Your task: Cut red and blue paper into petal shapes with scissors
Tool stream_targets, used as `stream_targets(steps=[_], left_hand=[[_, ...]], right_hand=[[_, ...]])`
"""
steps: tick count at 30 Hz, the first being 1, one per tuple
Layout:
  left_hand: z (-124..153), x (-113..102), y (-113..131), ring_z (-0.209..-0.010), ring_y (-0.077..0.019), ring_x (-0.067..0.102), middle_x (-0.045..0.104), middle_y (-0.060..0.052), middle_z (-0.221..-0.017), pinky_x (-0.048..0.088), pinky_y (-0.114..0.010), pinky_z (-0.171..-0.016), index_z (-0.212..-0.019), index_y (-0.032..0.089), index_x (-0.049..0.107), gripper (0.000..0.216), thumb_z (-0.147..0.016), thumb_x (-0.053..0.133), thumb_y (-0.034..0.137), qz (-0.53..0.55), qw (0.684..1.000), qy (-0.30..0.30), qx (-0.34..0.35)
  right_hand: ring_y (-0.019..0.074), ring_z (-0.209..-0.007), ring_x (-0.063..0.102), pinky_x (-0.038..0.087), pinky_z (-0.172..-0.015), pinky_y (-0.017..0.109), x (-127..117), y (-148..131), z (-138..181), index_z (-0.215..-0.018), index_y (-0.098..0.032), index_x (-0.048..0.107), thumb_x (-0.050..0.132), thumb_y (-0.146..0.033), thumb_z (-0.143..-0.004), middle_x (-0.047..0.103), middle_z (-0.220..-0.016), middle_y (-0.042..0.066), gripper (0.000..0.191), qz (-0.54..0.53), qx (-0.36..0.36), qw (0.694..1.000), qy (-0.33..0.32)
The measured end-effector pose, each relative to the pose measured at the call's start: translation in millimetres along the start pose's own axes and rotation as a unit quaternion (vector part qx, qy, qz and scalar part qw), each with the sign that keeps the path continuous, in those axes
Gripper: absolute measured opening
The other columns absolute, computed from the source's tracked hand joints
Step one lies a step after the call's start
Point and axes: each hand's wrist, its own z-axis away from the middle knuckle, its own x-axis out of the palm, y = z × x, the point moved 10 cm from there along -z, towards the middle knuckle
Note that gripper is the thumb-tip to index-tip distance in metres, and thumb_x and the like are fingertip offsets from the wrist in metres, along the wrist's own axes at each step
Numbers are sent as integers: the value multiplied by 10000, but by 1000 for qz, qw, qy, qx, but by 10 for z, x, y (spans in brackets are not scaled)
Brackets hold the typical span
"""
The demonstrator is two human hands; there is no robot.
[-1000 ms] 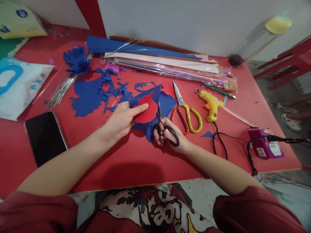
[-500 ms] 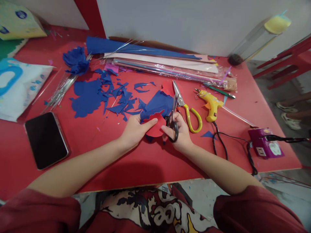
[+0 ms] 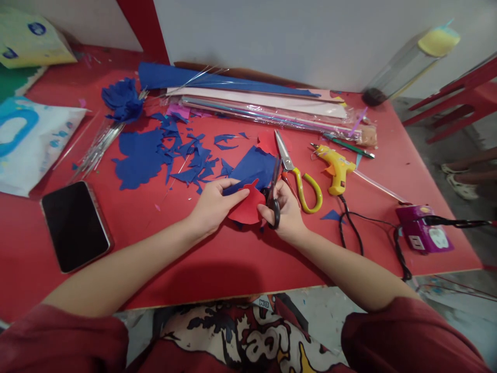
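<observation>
My left hand (image 3: 213,207) pinches a red paper shape (image 3: 247,208) laid on a blue paper sheet (image 3: 253,167), thumb on top. My right hand (image 3: 284,211) grips small black-handled scissors (image 3: 274,196), fingers through the loops. The blades point away from me along the right edge of the red shape and into the blue sheet. Both hands rest low over the red table (image 3: 217,259) near its middle.
Larger scissors with a yellow and red handle (image 3: 298,178) lie just right of my hands. A yellow glue gun (image 3: 336,169) with its black cord, a purple power strip (image 3: 424,235), blue paper scraps (image 3: 155,153), long wrapped paper rolls (image 3: 264,106) and a black phone (image 3: 75,225) also lie on the table.
The blue sheet with the red shape has been turned and shifted right, leaving more blue scraps on the left. The scissors swung round to the shape's right edge, and both hands moved right.
</observation>
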Motion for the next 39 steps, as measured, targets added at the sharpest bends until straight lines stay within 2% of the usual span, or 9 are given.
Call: stream_targets(steps=[9, 15, 19, 21, 23, 29, 39], left_hand=[[-12, 8, 87, -594, -113, 533, 657, -8, -673, 429, -242, -599, -683, 141, 689, 230, -612, 744, 353, -77, 997, -28, 15], [-62, -86, 205, -613, -133, 563, 683, -13, -681, 441, -260, -632, -661, 166, 705, 185, -619, 733, 344, -141, 988, 0, 59], [-149, -254, 370, -606, -129, 574, 690, -11, -687, 451, -241, -610, -654, 163, 706, 185, -608, 745, 337, -132, 987, 33, 84], [-176, -388, 484, -606, -135, 580, 685, -13, -672, 466, -235, -591, -662, 160, 706, 189, -584, 762, 322, -115, 986, 69, 97], [-186, -462, 590, -588, -131, 576, 680, -10, -654, 470, -227, -565, -657, 169, 709, 186, -575, 771, 325, -99, 986, 79, 108], [-151, -467, 703, -545, -97, 561, 666, 8, -633, 468, -212, -562, -651, 169, 702, 147, -572, 777, 268, -74, 992, 57, 82], [-128, -335, 656, -515, -81, 540, 638, 23, -596, 426, -193, -531, -613, 176, 662, 137, -564, 773, 239, -97, 994, -6, 50]], right_hand=[[39, -428, 263, 230, -414, 171, 37, -4, 12, -699, -226, 296, 697, -220, -634, 326, -549, -113, 407, -2, -3, 1000, -19], [37, -418, 352, 293, -420, 174, 60, 66, 9, -701, -223, 314, 744, -263, -631, 378, -552, -115, 438, -21, 41, 999, -25], [50, -397, 435, 333, -407, 175, 226, 140, 35, -724, -230, 291, 740, -331, -664, 483, -543, -113, 464, -69, 83, 989, -102], [53, -386, 440, 324, -398, 169, 318, 164, 70, -742, -231, 288, 710, -360, -706, 497, -526, -114, 443, -92, 99, 979, -150], [55, -382, 444, 316, -398, 167, 386, 178, 109, -760, -232, 291, 682, -391, -736, 491, -513, -117, 423, -110, 112, 970, -188], [64, -410, 456, 306, -415, 180, 508, 152, 195, -799, -221, 324, 638, -494, -751, 517, -532, -92, 419, -136, 125, 947, -264], [69, -410, 452, 298, -426, 203, 527, 73, 188, -776, -222, 317, 612, -520, -761, 518, -534, -86, 420, -144, 122, 945, -267]])
